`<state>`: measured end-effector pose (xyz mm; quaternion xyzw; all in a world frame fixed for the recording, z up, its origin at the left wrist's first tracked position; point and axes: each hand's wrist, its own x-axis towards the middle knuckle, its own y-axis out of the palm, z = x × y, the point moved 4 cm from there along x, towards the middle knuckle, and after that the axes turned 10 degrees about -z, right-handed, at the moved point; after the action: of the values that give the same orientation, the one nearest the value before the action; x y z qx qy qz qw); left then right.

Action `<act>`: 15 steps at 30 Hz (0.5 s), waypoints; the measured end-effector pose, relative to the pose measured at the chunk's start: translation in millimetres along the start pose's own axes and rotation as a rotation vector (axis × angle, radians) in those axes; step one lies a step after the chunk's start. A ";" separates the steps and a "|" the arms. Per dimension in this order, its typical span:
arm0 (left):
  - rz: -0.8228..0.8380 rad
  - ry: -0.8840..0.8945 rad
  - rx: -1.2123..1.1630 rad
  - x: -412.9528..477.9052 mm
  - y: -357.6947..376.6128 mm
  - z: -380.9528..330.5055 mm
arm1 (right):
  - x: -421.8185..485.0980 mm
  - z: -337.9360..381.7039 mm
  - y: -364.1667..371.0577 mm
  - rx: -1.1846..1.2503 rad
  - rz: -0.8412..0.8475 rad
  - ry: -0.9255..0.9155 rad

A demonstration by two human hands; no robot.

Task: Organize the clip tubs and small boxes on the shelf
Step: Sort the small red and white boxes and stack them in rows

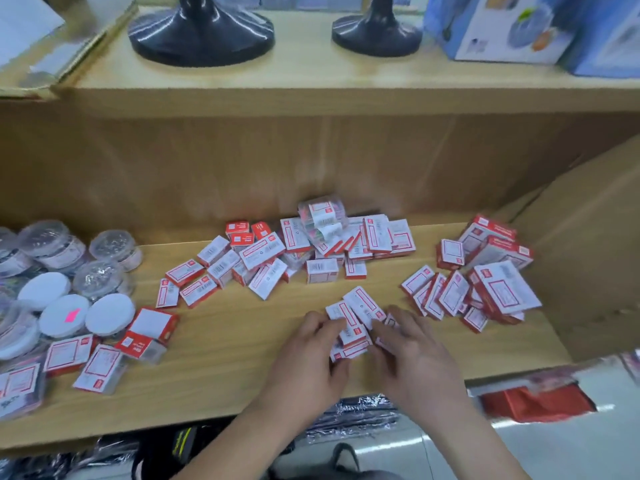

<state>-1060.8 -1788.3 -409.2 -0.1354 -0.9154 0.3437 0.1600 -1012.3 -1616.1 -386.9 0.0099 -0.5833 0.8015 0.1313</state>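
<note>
Looking at a small bunch of boxes (362, 304), red and white, down near the front middle of the wooden shelf (225, 362) and squeezed from both sides. Gripped on one side by the left hand (304, 358) with fingers curled onto the edge, and on the other by the right hand (415, 355) with fingers bent over that end. Maybe four or five in that bunch, but can't count properly through the fingers and the blur.

Just behind, a messy central pile (266, 254) of the same kind of boxes, easily twenty-odd, plus a clear pack (322, 216) up against the back wall. Off to the right, another heap (491, 289), a dozen or more, right beside a cardboard panel (588, 258). Over on the left, about five loose boxes (67, 351) by the front edge, a couple of them chunkier.

Then the round tubs (100, 275) at the far left: counted three showing white lids and at least four clear ones full of silvery clips, with more cut off at the frame edge. Up top, two black round bases (201, 36) and a blue carton (502, 29), all cropped. Labels too blurry to read.
</note>
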 end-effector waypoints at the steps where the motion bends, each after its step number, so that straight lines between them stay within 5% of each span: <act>1: 0.021 -0.011 -0.017 3.8 5.9 -3.8 | 0.0 -5.5 -1.6 -0.007 0.020 0.020; 9: -0.005 -0.065 -0.263 21.2 10.6 -14.4 | 38.5 -2.6 -29.2 0.225 -0.132 0.055; 15: -0.378 -0.023 -0.110 75.0 -69.9 -0.5 | 109.8 5.2 -37.0 0.309 -0.190 0.040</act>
<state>-1138.6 -1811.9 -346.8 0.0343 -0.9437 0.2587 0.2035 -1110.8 -1588.6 -332.2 0.0689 -0.4471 0.8656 0.2148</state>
